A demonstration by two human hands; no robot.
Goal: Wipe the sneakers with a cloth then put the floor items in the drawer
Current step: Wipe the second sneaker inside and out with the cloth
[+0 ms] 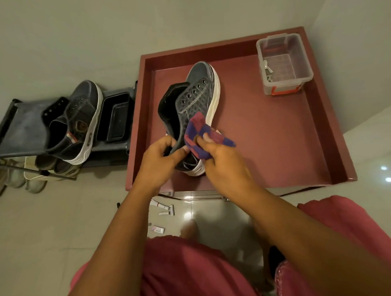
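Head view: left hand (161, 156) clamps heel end of dark sneaker (192, 103), held tilted over red cabinet top (279, 137). Right hand (223, 158) pinches purple-red checkered cloth (204, 135) against sneaker's side. Second sneaker (80, 121) rests on grey shoe rack (24, 128) at left. Clear plastic box (284, 62) in far corner. Small tubes (165, 210) lie on floor below.

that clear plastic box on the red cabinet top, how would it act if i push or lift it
The clear plastic box looks nearly empty, holding only a small metal item, so it is probably light. On the smooth red cabinet top it would likely slide rather than tip. Its thin walls may flex slightly when gripped.
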